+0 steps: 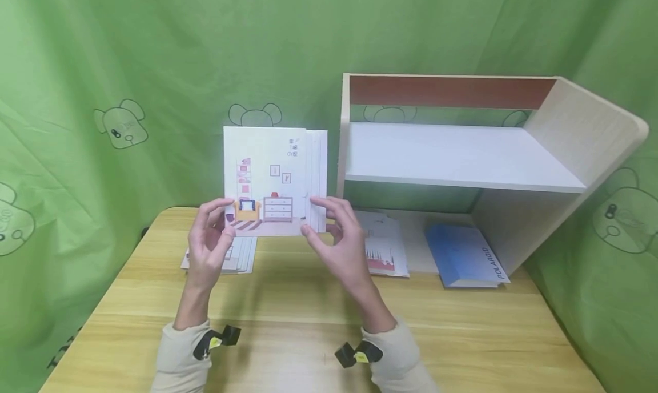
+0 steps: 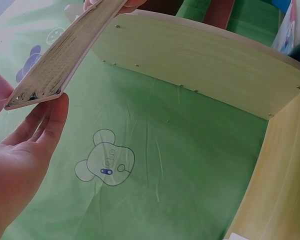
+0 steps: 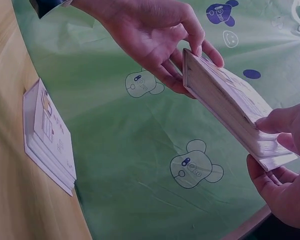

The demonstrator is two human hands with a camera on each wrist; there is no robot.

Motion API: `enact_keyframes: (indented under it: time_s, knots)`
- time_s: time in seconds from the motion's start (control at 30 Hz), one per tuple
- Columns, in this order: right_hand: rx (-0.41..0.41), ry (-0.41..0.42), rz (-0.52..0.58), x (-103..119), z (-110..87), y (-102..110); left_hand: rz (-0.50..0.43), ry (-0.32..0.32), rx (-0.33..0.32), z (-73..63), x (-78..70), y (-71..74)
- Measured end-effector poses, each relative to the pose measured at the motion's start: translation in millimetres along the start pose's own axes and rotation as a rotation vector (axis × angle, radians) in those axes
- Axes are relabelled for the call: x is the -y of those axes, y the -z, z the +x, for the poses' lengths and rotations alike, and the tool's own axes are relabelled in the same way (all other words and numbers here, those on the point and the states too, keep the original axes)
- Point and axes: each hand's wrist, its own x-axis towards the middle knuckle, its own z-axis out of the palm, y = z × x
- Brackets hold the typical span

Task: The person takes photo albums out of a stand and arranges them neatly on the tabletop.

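A thick book (image 1: 264, 170) with a pale cover is held up above the table between both hands. Drawn on the cover are a yellow armchair, a chest of drawers and wall frames. My left hand (image 1: 208, 239) pinches its lower left edge, thumb in front and fingers partly hidden behind. At the lower right my right hand (image 1: 339, 239) grips the other edge in the same way. The page block of the book (image 2: 65, 55) shows in the left wrist view. From the right wrist view, the book (image 3: 225, 110) looks tilted, with a hand at each end.
Behind the left hand, a stack of similar books (image 1: 241, 259) lies on the wooden table (image 1: 288, 319). A two-tier shelf (image 1: 462, 153) stands at the right. On its lower level lie a white illustrated book (image 1: 385, 244) and a blue POLAROID book (image 1: 462, 256). Green curtain (image 1: 180, 50) hangs behind.
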Motion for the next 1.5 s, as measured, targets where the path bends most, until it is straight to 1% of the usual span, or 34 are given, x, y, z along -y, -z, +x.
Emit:
enact_keyframes:
  time_s: [0.1,0.33,0.63,0.87,1.23,1.5]
  knots:
    - [-0.002,-0.011,-0.003,-2,-0.7,-1,0.008,0.025,-0.005,-0.4,2.9,1.2]
    - [-0.012,-0.031,-0.016,-9,-1.8,-3,0.049,0.118,-0.026,-2.2,7.7,3.3]
    - [-0.026,-0.071,-0.021,-19,-3.2,-5,0.053,0.177,-0.037,-3.8,13.7,5.4]
    - [-0.038,-0.083,-0.026,-25,-3.8,-8,0.044,0.217,-0.035,-6.6,20.9,8.3]
    - [-0.048,-0.109,-0.024,-33,-5.0,-11,0.065,0.282,-0.042,-9.2,26.4,10.9]
    - [-0.050,-0.129,-0.051,-37,-5.7,-14,0.095,0.315,-0.052,-9.9,30.5,12.0]
